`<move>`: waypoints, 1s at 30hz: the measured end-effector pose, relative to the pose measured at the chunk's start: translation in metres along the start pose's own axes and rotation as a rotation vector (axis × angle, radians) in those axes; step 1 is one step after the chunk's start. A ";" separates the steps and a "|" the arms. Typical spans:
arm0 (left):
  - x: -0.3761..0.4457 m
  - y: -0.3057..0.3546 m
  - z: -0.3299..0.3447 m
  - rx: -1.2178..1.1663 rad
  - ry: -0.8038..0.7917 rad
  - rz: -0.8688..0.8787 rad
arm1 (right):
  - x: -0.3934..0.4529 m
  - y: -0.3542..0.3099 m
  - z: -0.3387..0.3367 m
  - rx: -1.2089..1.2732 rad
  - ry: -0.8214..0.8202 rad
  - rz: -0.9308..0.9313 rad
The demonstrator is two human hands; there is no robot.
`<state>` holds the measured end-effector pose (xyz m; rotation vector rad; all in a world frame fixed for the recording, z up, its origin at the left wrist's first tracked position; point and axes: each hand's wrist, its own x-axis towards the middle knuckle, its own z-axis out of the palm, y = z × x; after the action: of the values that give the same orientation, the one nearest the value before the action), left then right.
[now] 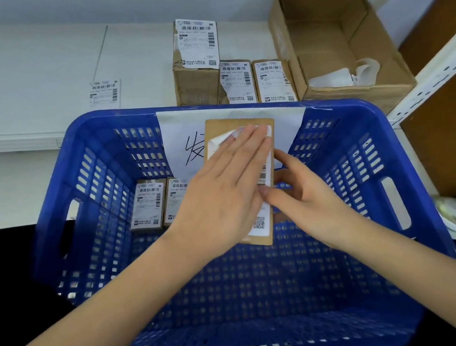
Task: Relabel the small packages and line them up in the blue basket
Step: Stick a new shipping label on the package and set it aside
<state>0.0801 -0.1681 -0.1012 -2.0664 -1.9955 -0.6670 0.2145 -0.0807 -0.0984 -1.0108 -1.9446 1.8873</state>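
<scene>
Basket sits nearest the viewer, in front of the table. In it, against the left part of the far wall: two labelled packages side by side. Paper sheet hangs over the far rim. Above the basket's middle: held package, left hand flat on top, right hand at its right edge. Behind the basket: three labelled packages. Right of those: open carton. Left of them: loose label on the table.

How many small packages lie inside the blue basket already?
2: first package and second package, side by side at the far left of the blue basket. The left hand may hide more.
</scene>
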 end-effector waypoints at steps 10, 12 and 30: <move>0.001 -0.002 -0.003 0.009 0.070 -0.200 | -0.003 -0.006 0.000 -0.051 -0.001 -0.061; 0.000 -0.004 -0.002 0.004 0.051 -0.258 | -0.002 -0.006 -0.001 -0.042 0.002 -0.051; -0.008 0.005 0.007 0.061 -0.033 -0.031 | 0.008 -0.016 -0.023 0.085 0.112 -0.029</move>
<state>0.0865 -0.1728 -0.1103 -2.0281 -2.0427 -0.5737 0.2181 -0.0562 -0.0827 -1.0336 -1.7922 1.8396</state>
